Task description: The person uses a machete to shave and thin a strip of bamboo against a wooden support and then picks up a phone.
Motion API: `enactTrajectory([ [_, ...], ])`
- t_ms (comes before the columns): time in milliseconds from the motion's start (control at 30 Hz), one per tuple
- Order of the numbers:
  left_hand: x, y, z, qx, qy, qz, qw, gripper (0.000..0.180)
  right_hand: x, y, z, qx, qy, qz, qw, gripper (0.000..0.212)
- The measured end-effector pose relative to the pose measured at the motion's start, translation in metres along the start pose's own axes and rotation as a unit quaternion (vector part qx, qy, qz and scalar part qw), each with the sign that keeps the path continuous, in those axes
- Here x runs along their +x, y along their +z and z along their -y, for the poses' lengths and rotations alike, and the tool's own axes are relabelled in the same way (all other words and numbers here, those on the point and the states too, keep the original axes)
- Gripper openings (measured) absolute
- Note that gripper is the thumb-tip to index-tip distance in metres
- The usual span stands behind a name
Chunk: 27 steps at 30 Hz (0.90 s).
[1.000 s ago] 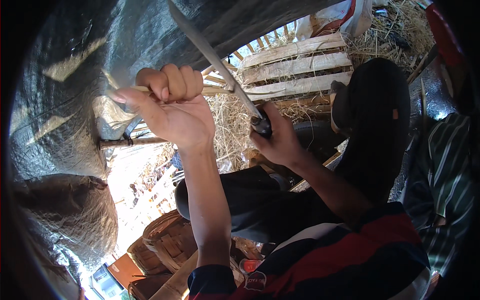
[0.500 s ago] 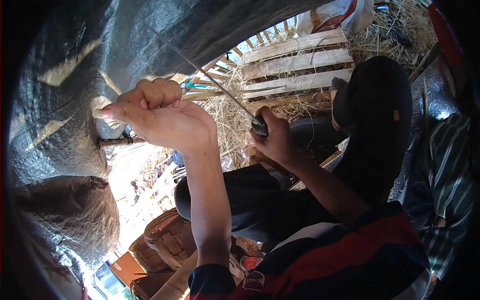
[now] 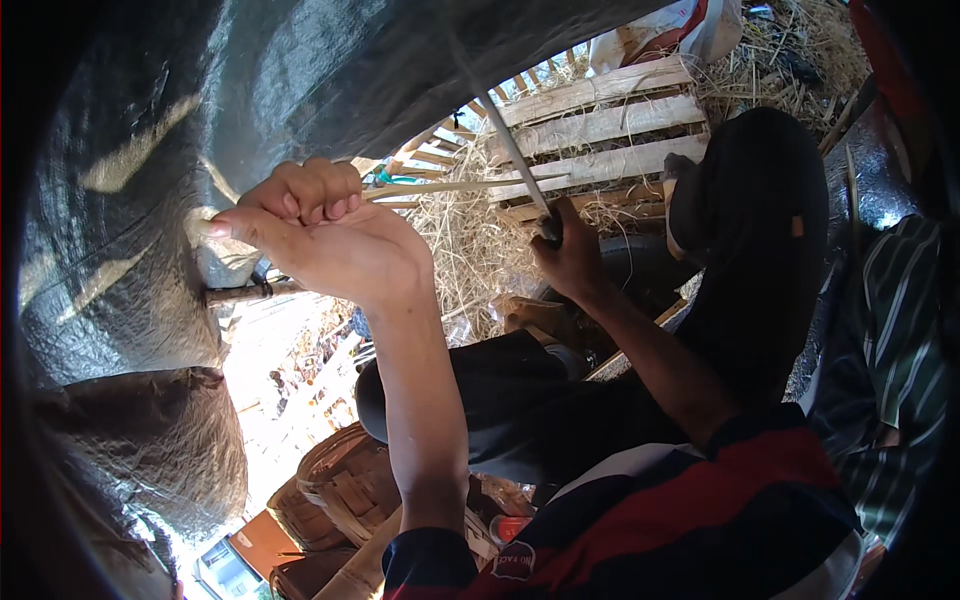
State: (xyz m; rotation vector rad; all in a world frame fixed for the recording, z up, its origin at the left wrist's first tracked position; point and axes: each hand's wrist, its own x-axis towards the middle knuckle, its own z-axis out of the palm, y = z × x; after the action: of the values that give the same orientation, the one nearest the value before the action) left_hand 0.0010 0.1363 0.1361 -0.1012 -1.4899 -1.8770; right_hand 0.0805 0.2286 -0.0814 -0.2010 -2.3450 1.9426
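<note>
My left hand (image 3: 345, 235) is raised at the centre left, fingers curled into the palm and thumb stretched out to the left. A thin pale bamboo strip (image 3: 455, 186) runs out of that fist to the right. In my right hand (image 3: 578, 258) is the dark handle of a long, narrow knife (image 3: 517, 158). Its blade slants up and left, crossing the strip in the view; whether they touch I cannot tell. Toward its tip the blade fades against the dark sheet.
Dark plastic sheeting (image 3: 120, 230) hangs along the left and top. A slatted wooden pallet (image 3: 610, 125) lies beyond my hands, amid straw and shavings (image 3: 455, 250). Woven baskets (image 3: 345, 480) stand at lower left. Striped cloth (image 3: 905, 330) shows at far right.
My right hand has moved a little to the right with the knife, and the blade now stands steeper, its tip farther right. My left hand stays nearly in place with the bamboo strip.
</note>
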Motion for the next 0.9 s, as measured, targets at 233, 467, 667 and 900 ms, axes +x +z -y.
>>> enactTrajectory([
  [233,0.003,0.002,-0.004,-0.086,-0.101,0.181,0.975,0.053,0.001,-0.024,0.089,0.131,-0.074,0.094,0.984,0.031],
  [467,0.001,0.007,0.0,-0.049,-0.05,0.108,0.992,0.056,-0.001,-0.013,0.066,0.118,-0.076,0.089,0.986,0.031],
  [667,-0.005,0.016,0.003,0.053,-0.008,0.073,0.996,0.062,-0.006,0.006,-0.069,-0.082,-0.014,0.044,0.996,0.031],
  [900,0.001,0.013,0.006,0.033,0.002,0.077,0.996,0.063,-0.004,0.01,-0.051,-0.038,0.003,0.019,0.999,0.03],
])
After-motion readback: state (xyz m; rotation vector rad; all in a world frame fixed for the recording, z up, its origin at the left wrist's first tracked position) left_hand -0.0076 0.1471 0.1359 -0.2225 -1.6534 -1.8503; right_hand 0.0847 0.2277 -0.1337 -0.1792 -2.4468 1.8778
